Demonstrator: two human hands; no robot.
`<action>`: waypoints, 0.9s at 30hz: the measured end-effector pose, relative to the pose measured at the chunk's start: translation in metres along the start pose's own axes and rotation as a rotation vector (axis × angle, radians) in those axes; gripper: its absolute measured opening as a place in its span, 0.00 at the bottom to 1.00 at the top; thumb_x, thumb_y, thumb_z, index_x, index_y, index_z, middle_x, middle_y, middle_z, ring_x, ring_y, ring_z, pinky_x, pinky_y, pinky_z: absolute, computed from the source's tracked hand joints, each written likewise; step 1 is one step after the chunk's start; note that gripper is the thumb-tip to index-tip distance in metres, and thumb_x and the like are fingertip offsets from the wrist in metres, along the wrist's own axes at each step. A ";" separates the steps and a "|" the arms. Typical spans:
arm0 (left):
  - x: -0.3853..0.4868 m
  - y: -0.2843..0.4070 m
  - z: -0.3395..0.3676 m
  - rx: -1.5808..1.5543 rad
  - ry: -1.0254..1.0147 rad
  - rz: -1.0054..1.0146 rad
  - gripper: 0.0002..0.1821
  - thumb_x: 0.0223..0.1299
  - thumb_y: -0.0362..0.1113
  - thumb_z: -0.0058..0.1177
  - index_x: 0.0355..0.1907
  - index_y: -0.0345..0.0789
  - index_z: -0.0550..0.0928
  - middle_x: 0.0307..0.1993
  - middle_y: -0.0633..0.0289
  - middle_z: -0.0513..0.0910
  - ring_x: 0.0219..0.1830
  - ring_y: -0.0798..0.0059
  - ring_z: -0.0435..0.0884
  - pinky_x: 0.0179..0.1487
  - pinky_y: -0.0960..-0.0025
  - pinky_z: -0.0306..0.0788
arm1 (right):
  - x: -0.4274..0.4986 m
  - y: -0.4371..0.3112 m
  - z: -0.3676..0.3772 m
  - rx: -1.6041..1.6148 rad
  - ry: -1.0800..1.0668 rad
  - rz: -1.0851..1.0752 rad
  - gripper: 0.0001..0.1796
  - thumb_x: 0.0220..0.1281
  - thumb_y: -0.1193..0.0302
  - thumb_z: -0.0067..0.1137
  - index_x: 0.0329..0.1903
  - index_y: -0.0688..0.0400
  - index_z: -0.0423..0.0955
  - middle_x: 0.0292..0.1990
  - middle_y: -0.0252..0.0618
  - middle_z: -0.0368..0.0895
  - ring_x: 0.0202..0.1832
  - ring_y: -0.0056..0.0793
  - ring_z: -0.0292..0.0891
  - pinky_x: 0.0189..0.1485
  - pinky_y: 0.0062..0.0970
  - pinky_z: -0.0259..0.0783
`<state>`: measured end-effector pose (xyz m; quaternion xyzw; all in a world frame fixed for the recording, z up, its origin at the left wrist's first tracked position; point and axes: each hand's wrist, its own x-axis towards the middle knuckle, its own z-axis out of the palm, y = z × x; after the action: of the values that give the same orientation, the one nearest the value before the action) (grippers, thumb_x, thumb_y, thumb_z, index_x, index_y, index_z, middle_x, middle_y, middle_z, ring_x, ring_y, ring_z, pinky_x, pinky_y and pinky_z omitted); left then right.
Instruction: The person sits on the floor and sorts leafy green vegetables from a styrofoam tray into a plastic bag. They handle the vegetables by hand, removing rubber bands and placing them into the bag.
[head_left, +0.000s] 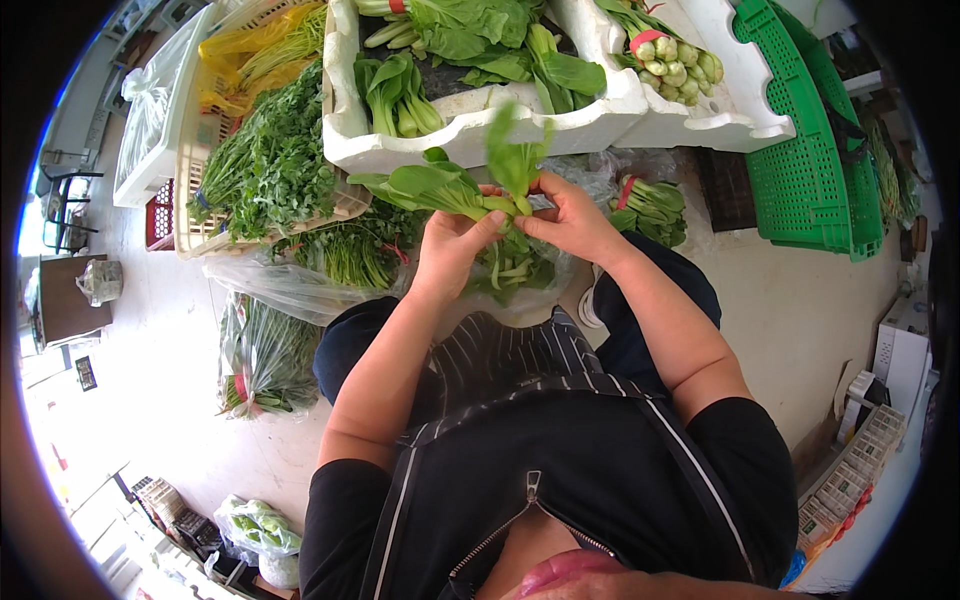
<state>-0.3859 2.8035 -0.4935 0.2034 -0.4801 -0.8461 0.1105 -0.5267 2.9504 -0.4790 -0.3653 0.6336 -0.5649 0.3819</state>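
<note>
Leafy bok choy (439, 184) lies in my left hand (454, 244), with its leaves pointing left and its stem end between thumb and fingers. My right hand (566, 221) pinches the base of another green bok choy piece (517, 157), whose blurred leaves stand upward. The two hands nearly meet in front of my knees. Just beyond them is a white foam box (480, 142) holding loose bok choy (397, 97) and larger leafy greens. Beneath my hands, loose leaves and stems (514, 270) rest on clear plastic.
A cream plastic crate (187, 202) of leafy herbs stands left, near bagged greens (270, 352) on the floor. Red-banded bok choy (667, 64) sits in a second foam box. Another banded bunch (652, 210) lies right of my hands. Green perforated baskets (806, 150) stand farther right.
</note>
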 end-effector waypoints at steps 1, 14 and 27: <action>0.000 0.001 0.000 -0.010 -0.013 0.023 0.17 0.66 0.31 0.56 0.57 0.34 0.74 0.50 0.61 0.81 0.51 0.73 0.80 0.53 0.67 0.78 | 0.000 0.000 -0.001 0.030 -0.020 0.033 0.27 0.58 0.72 0.67 0.58 0.63 0.68 0.52 0.37 0.73 0.54 0.27 0.73 0.53 0.29 0.78; -0.004 0.012 -0.005 -0.149 -0.166 -0.011 0.22 0.69 0.35 0.50 0.63 0.31 0.68 0.57 0.52 0.76 0.57 0.62 0.78 0.59 0.58 0.76 | -0.002 -0.012 -0.007 0.358 -0.084 0.125 0.16 0.62 0.76 0.59 0.53 0.61 0.71 0.46 0.32 0.76 0.51 0.20 0.73 0.54 0.22 0.71; -0.002 0.026 -0.008 0.023 0.011 0.139 0.20 0.66 0.31 0.51 0.59 0.29 0.70 0.51 0.56 0.79 0.48 0.72 0.80 0.51 0.69 0.77 | -0.013 0.034 -0.013 -0.818 -0.459 0.528 0.18 0.51 0.58 0.66 0.40 0.55 0.79 0.33 0.41 0.84 0.38 0.41 0.80 0.41 0.36 0.74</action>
<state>-0.3810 2.7847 -0.4745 0.1756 -0.5021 -0.8297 0.1691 -0.5335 2.9707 -0.5110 -0.4267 0.7726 -0.0625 0.4660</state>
